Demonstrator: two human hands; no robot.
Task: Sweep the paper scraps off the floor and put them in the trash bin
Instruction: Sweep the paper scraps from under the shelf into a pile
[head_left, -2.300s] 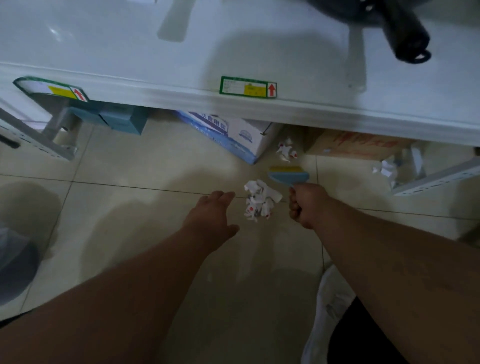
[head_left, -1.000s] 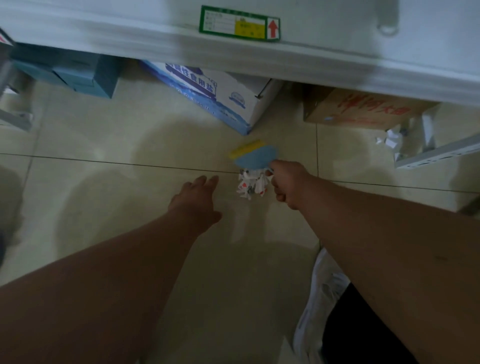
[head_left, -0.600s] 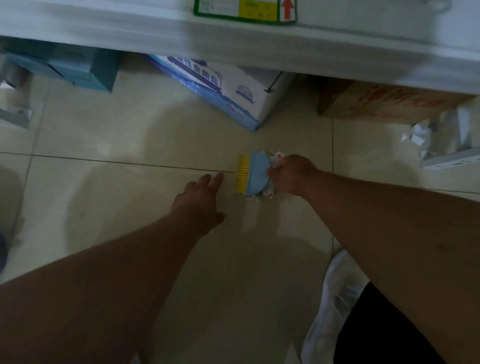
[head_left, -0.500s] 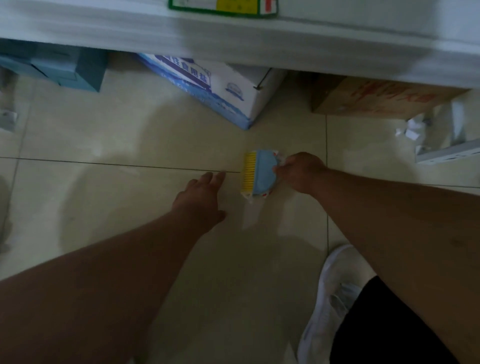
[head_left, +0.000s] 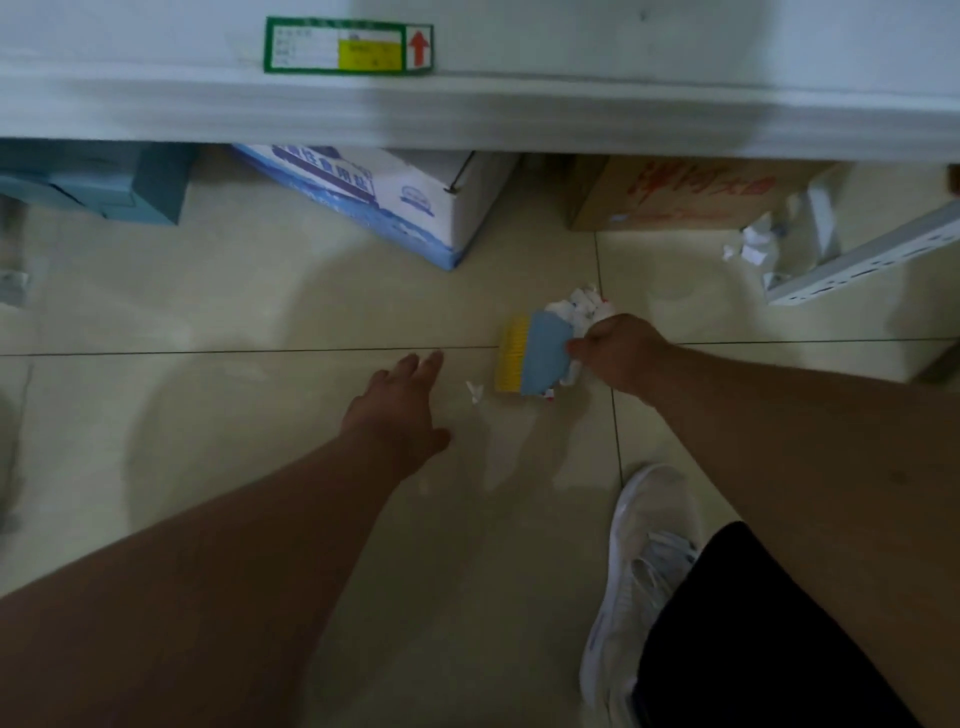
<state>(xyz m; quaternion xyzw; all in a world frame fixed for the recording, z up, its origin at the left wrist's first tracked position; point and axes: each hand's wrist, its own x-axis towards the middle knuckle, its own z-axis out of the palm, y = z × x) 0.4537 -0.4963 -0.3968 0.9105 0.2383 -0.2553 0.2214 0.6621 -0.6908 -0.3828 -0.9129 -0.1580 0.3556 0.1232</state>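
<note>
You're looking at two hands: left hand (head_left: 402, 410) and right hand (head_left: 621, 353). One brush (head_left: 532, 358) is showing, blue back, yellow bristles. Paper scraps are sitting in three spots: one crumpled cluster (head_left: 584, 306) by the brush, one single scrap (head_left: 474, 391) left of the bristles, one smaller group (head_left: 750, 244) near the metal rail (head_left: 862, 260); pieces per cluster are probably several, too blurred to count. Three boxes are lying under the shelf (head_left: 467, 114): one teal box (head_left: 98, 182), one blue-and-white box (head_left: 384, 197), one brown carton (head_left: 685, 195). One label (head_left: 348, 45) is showing, and one white shoe (head_left: 641, 566).
</note>
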